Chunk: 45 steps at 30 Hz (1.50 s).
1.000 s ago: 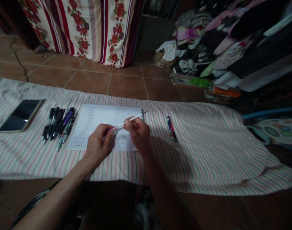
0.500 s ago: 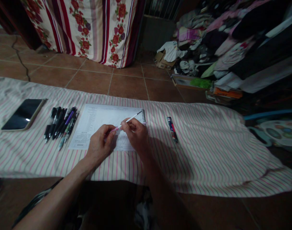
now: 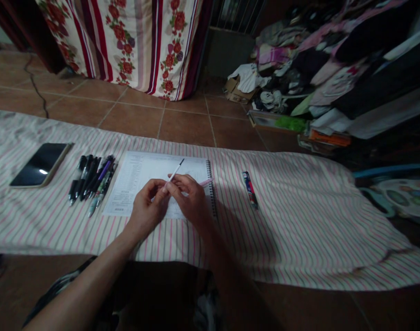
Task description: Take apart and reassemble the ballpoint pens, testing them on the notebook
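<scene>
Two hands, the left hand (image 3: 150, 202) and the right hand (image 3: 192, 197), pinch the near end of a white refill (image 3: 176, 170) above a notebook (image 3: 155, 163); that end is hidden among the fingertips, so what else they grip I cannot tell. Right of the fingers, a pink stick (image 3: 207, 182) shows only in part beside the coil (image 3: 213, 200). The notebook's print is too small to read. Farther right lies a single pen (image 3: 250, 190); at left, heaped pens (image 3: 93, 180) overlap, near a phone (image 3: 40, 164). Far right, a clothes pile (image 3: 334, 82) fades into shadow, and a paint tray (image 3: 408, 195) is cut off.
</scene>
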Each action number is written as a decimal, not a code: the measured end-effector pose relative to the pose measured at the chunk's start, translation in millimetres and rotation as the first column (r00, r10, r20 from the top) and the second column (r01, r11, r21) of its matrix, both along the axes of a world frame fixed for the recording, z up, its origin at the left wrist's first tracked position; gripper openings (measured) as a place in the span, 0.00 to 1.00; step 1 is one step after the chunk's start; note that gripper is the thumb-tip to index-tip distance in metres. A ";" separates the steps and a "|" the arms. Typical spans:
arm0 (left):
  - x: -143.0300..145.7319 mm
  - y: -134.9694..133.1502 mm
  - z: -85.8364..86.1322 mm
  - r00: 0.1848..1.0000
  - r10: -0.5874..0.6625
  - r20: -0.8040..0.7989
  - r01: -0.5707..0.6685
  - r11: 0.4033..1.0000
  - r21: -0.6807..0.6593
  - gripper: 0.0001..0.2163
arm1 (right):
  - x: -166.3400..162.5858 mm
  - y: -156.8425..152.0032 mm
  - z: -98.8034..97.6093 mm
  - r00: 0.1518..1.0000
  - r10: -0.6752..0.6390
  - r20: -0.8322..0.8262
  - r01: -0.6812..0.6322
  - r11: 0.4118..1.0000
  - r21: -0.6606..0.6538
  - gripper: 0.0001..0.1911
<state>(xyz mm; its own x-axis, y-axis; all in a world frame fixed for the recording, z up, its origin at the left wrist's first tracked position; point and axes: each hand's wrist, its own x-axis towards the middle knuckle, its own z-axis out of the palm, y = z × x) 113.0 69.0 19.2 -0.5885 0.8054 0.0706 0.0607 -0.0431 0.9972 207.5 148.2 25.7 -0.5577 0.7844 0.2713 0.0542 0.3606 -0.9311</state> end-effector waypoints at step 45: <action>-21.4 -8.3 8.3 0.998 0.033 0.062 -0.036 0.999 0.036 0.08 | 37.4 52.7 -16.0 0.950 -0.294 0.108 0.288 0.955 0.069 0.13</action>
